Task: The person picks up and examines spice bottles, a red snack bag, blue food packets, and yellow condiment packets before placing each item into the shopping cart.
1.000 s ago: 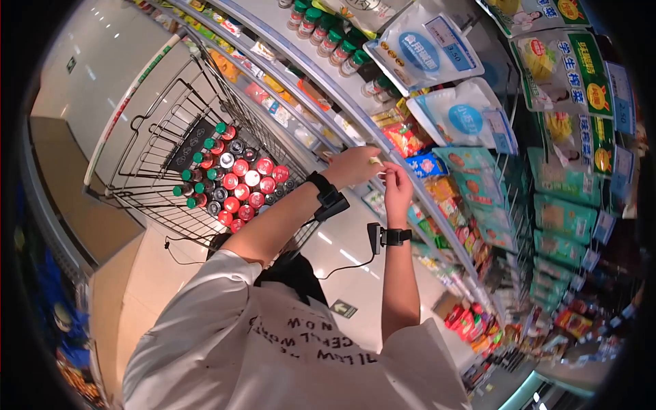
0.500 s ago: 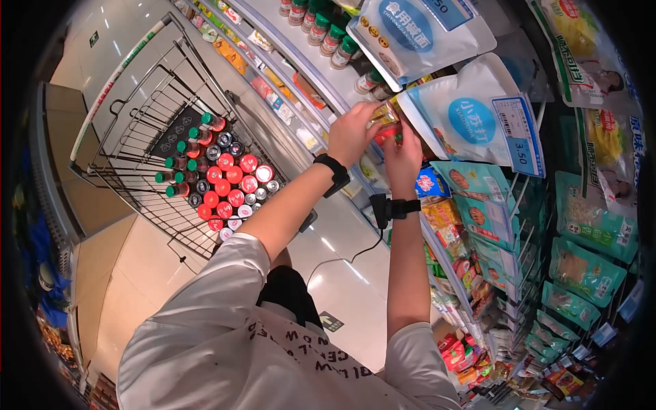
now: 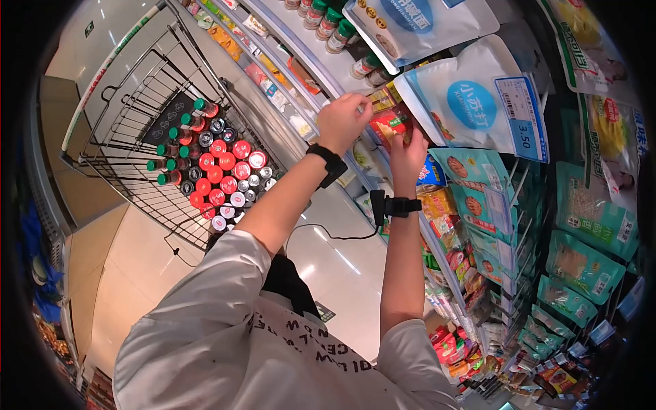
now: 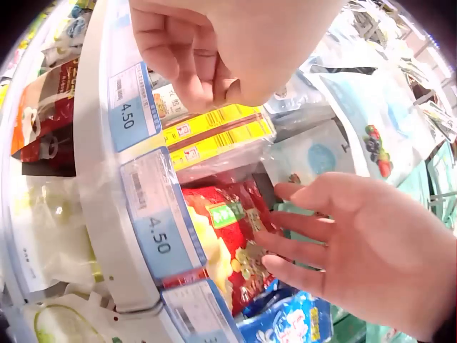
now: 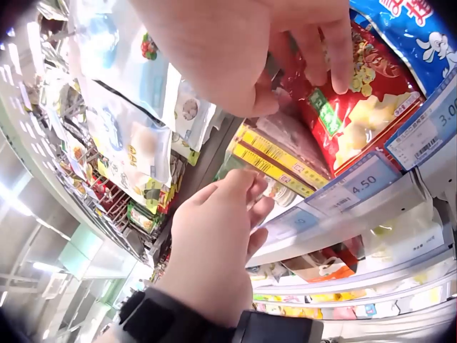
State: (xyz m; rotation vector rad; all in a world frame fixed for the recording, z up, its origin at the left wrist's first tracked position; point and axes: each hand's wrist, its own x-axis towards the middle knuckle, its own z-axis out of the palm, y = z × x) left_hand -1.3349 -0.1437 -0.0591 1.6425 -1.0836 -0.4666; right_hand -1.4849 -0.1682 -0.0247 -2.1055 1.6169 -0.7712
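My left hand hovers at the shelf edge with its fingers loosely curled and nothing visible in them. Right under its fingertips in the left wrist view lie two yellow-edged boxes, side by side on the shelf. My right hand reaches over a red packet with yellow and green printing. In the right wrist view, this hand's fingers are stretched out and overlap the packet's upper part. A blue packet with a white rabbit drawing sits beside the red one.
White bags with blue circles hang just beyond the hands. Price tags line the shelf front. At left stands a wire cart holding red-lidded containers and green-capped bottles. Teal pouches hang at right.
The view has come closer to the shelf. My hands, earlier close together around a small gold and red item, have drawn apart, and the red packet shows between them.
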